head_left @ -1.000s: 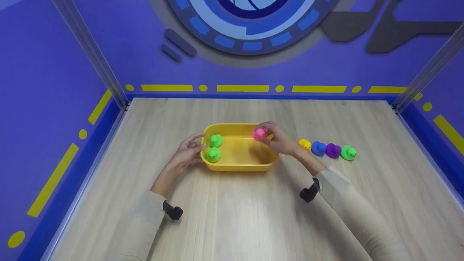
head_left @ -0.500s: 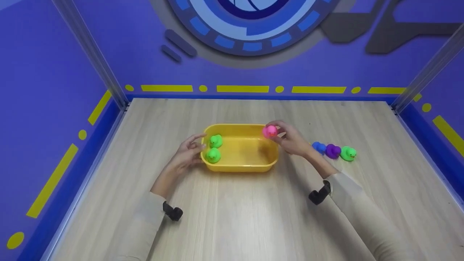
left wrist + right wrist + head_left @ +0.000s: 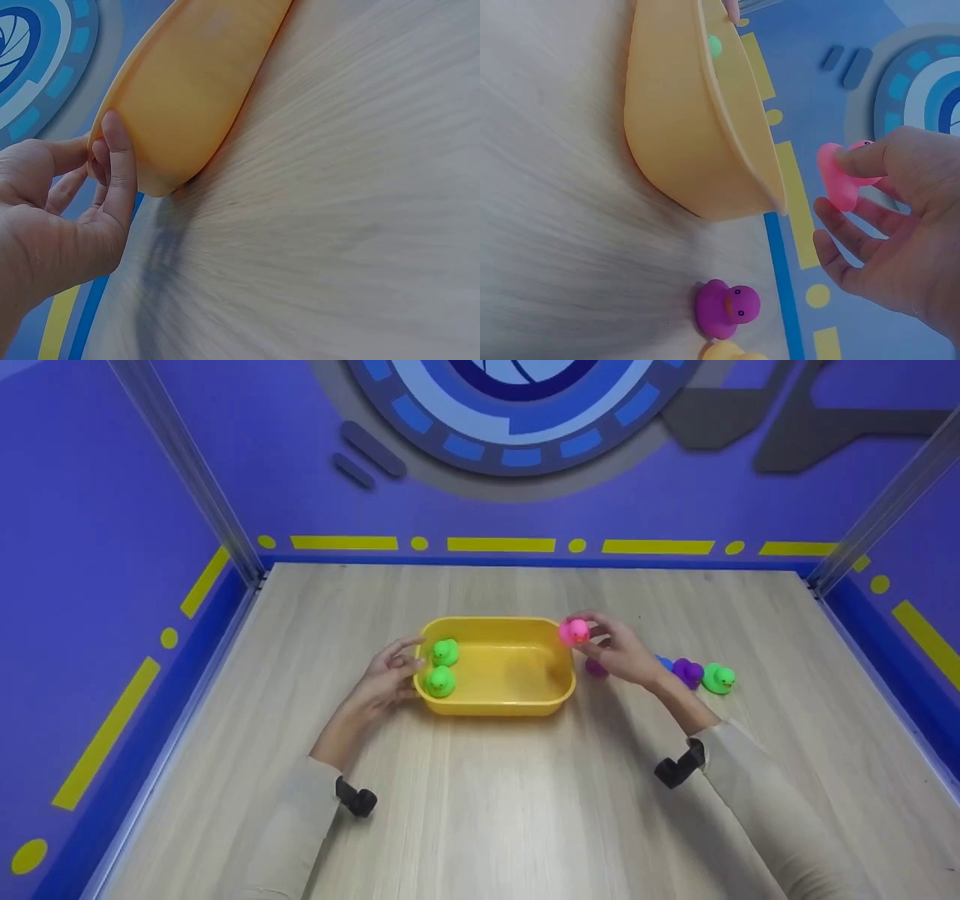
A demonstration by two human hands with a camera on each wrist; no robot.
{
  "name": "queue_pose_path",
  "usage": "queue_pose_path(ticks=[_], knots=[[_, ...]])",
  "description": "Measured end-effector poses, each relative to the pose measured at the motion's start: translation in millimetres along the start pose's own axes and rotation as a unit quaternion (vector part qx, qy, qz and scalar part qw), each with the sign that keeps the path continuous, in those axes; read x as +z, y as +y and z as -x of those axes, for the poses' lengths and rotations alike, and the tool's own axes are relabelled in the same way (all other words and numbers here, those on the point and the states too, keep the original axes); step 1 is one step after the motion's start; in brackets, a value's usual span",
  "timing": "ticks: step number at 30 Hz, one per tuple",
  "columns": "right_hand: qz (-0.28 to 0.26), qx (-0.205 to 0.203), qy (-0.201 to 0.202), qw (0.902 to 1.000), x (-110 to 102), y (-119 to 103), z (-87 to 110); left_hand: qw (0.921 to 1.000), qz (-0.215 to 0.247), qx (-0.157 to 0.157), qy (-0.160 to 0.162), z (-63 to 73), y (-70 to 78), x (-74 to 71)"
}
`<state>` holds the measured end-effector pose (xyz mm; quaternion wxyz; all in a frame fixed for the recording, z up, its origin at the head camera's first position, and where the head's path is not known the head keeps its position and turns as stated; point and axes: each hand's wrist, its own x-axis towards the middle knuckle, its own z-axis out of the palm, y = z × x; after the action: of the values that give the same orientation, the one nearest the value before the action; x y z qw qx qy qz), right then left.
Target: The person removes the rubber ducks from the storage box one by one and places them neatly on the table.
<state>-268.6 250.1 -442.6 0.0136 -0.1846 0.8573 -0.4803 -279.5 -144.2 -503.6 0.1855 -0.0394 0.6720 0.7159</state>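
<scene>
My left hand (image 3: 386, 675) grips the left rim of a yellow plastic basin (image 3: 495, 709); in the left wrist view, thumb and fingers (image 3: 118, 165) pinch that rim. Two green rubber ducks (image 3: 441, 682) sit at the basin's left end. My right hand (image 3: 622, 652) pinches a pink rubber duck (image 3: 575, 631) above the basin's right edge. In the right wrist view this pink duck (image 3: 840, 176) is between thumb and fingers, apart from the basin wall (image 3: 671, 120). Below the right hand, a purple duck (image 3: 721, 309) stands on the table, partly covered in the head view.
Right of the basin runs a row of ducks: a partly hidden blue one (image 3: 664, 662), a purple duck (image 3: 688, 673) and a green duck (image 3: 719, 679). A yellow duck (image 3: 731, 352) shows at the right wrist view's bottom edge. Blue panels (image 3: 300, 510) enclose the wooden table (image 3: 480, 795).
My right hand has carried the pink duck rightward, from over the basin to its right rim. A purple duck beneath that hand has come into view. The left hand stays on the rim.
</scene>
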Motion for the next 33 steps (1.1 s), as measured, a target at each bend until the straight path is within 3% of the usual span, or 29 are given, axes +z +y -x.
queue_pose_path(ticks=[6, 14, 20, 33], knots=[[0.021, 0.005, 0.007, 0.9997, -10.3, 6.0, 7.5, 1.0, -0.004, -0.005, 0.0, 1.0, -0.2, -1.6], [0.052, 0.048, 0.012, 0.9974, -34.8, 11.0, 19.5, 0.9999, -0.003, -0.011, 0.004, 0.9, 0.1, -1.0], [0.039, 0.037, 0.026, 0.9982, -49.2, 15.4, 26.1, 1.0, 0.001, -0.007, 0.002, 0.1, 0.2, -1.9], [0.065, 0.03, 0.043, 0.9965, -72.4, 20.7, 40.5, 1.0, 0.007, -0.003, 0.0, -0.3, -1.3, -2.0]])
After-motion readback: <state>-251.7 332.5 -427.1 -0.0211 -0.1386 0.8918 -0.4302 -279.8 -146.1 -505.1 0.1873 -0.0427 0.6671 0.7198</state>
